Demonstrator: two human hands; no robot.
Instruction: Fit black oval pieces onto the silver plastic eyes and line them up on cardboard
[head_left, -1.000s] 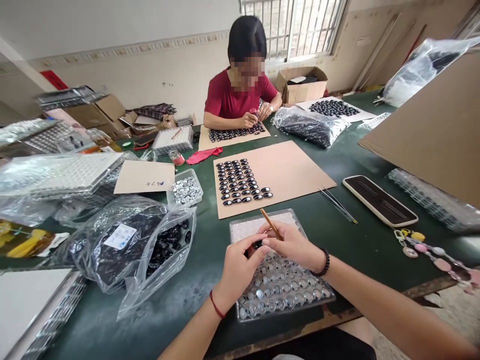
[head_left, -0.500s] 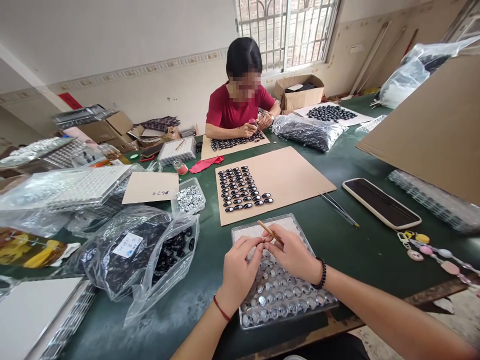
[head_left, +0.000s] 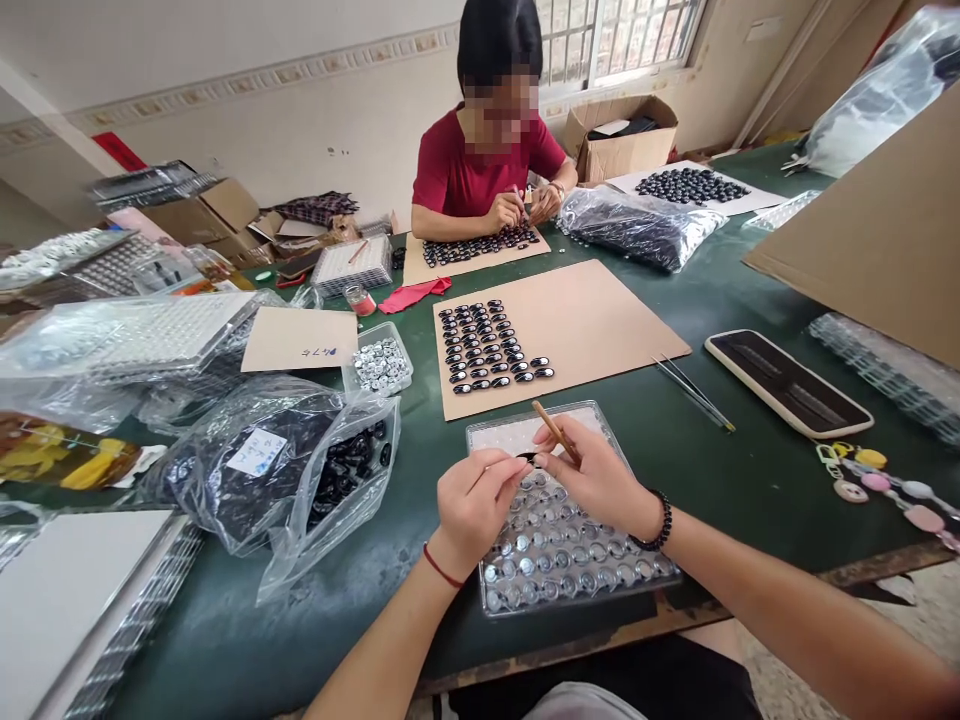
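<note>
My left hand (head_left: 474,507) pinches a small black oval bead (head_left: 527,459) over a clear plastic tray (head_left: 570,580) of round silver settings. Opposite it, my right hand (head_left: 596,475) grips a thin wooden stick (head_left: 553,431), with its fingertips at the same bead. Both hands hover above the tray's upper half. Beyond the tray lies a brown cardboard sheet (head_left: 600,335) with rows of finished black beads (head_left: 487,345).
An open plastic bag of black beads (head_left: 300,475) lies to the left. A small tub of silver pieces (head_left: 379,363), tweezers (head_left: 694,393) and a dark flat pad (head_left: 787,385) lie on the green table (head_left: 712,470). A person in a red shirt (head_left: 480,175) works opposite.
The view dipped and shifted slightly. My hands stay together over the tray; the left fingers now pinch the bead a little further from the right hand's stick.
</note>
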